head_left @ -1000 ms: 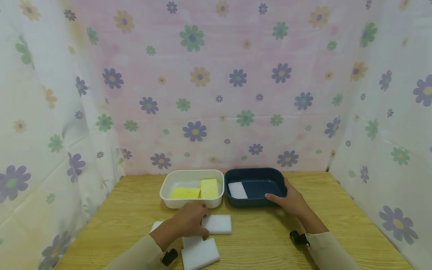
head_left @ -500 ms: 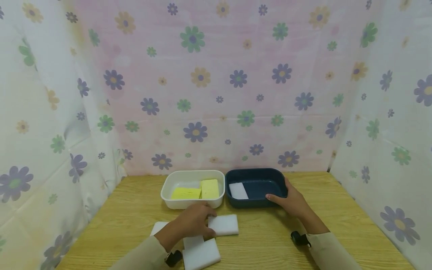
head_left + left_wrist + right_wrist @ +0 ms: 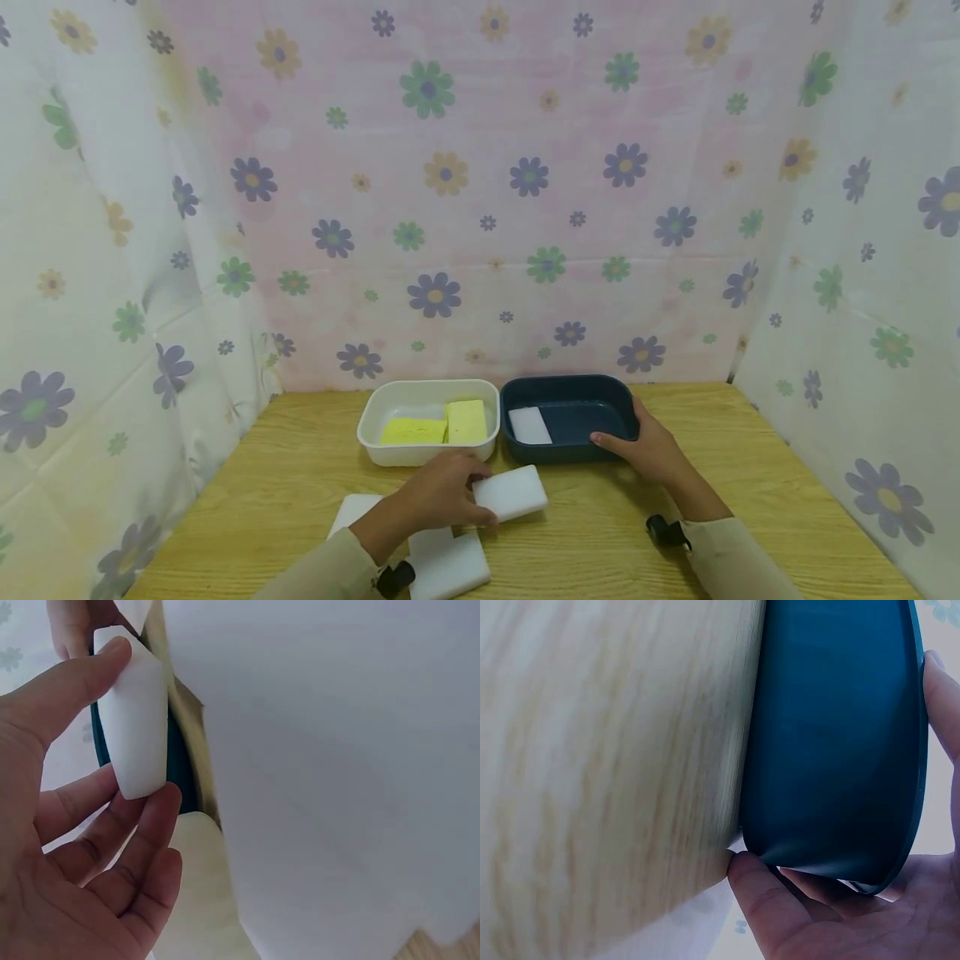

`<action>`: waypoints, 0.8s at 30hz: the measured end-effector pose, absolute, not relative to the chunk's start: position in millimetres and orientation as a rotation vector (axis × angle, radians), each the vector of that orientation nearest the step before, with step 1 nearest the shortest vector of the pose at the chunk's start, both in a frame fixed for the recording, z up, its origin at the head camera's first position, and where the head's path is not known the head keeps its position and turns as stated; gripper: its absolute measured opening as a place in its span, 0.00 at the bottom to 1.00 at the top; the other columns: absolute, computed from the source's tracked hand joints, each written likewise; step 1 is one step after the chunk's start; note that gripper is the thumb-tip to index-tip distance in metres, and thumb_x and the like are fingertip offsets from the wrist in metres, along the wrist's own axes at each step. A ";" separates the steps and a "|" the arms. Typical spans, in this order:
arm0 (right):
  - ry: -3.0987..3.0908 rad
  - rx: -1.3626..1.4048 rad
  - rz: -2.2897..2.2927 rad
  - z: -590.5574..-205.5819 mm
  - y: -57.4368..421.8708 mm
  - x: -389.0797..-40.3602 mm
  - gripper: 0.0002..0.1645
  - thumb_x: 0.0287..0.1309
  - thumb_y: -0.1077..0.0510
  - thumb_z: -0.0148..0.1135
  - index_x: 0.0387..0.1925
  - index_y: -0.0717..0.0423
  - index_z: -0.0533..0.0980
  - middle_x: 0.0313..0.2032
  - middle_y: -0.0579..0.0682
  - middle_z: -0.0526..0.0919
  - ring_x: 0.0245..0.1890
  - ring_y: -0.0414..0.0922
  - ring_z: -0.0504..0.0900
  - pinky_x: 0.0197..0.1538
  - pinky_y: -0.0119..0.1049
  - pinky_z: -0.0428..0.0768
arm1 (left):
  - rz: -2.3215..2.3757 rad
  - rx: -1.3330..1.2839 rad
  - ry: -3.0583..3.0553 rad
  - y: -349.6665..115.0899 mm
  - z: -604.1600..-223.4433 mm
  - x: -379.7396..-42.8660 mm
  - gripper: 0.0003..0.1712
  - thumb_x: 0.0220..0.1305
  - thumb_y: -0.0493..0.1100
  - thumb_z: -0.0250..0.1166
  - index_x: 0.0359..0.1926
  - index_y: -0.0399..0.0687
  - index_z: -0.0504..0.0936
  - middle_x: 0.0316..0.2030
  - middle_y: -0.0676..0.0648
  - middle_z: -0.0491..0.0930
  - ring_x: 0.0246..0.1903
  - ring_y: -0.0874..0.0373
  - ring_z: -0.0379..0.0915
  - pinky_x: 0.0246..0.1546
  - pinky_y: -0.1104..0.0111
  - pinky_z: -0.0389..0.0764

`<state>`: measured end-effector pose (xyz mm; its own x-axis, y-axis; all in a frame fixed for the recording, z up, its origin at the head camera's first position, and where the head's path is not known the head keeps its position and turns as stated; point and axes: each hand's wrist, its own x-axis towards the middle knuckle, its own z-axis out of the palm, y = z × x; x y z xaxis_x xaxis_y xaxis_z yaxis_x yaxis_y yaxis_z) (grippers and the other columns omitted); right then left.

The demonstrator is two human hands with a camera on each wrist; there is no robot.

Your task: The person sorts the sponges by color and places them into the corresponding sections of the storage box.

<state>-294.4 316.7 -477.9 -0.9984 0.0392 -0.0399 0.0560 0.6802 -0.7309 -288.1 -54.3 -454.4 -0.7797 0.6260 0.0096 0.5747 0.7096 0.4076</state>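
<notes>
My left hand [image 3: 442, 493] pinches a white sponge block [image 3: 512, 493] between thumb and fingers, tilted, in front of the two bins. In the left wrist view the thumb lies on one end of the white sponge [image 3: 139, 720] and fingertips on the other. My right hand [image 3: 651, 446] grips the right end of a dark blue bin [image 3: 567, 452], its thumb over the front rim. In the right wrist view, fingers reach round the end wall of the blue bin [image 3: 832, 750]. One white sponge [image 3: 529, 425] lies inside that bin, at its left.
Left of the blue bin stands a white bin [image 3: 397, 455] holding two yellow sponges [image 3: 467, 422]. More white sponges [image 3: 450, 567] lie on the wooden table [image 3: 600, 533] below my left forearm, partly covered by it. Flowered cloth [image 3: 480, 208] hangs behind and at both sides.
My left hand has moved right with the white sponge, which has gone from lying flat to being tilted up. My right hand stays on the blue bin.
</notes>
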 end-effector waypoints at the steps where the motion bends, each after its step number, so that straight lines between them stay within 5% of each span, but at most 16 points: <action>1: 2.860 0.081 -1.245 -478.0 316.7 -294.5 0.77 0.58 0.24 0.65 0.82 0.55 0.28 0.81 0.69 0.38 0.78 0.73 0.46 0.73 0.72 0.58 | 0.614 0.988 2.782 -53.7 -453.9 -287.6 0.38 0.46 0.69 0.80 0.54 0.53 0.87 0.43 0.62 0.82 0.40 0.68 0.73 0.41 0.71 0.78; 24: 2.863 0.077 -1.239 -474.8 314.9 -291.6 0.77 0.58 0.24 0.66 0.82 0.55 0.28 0.81 0.70 0.38 0.78 0.73 0.46 0.73 0.72 0.58 | 0.869 0.956 2.950 -33.9 -441.0 -287.0 0.31 0.51 0.67 0.78 0.48 0.55 0.85 0.39 0.60 0.83 0.38 0.63 0.78 0.37 0.71 0.79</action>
<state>-291.6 314.9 -474.8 -0.9986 0.0368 -0.0387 0.0534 0.6837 -0.7278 -287.0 -33.9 -441.0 -0.8211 0.5216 0.2320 0.5641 0.6787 0.4703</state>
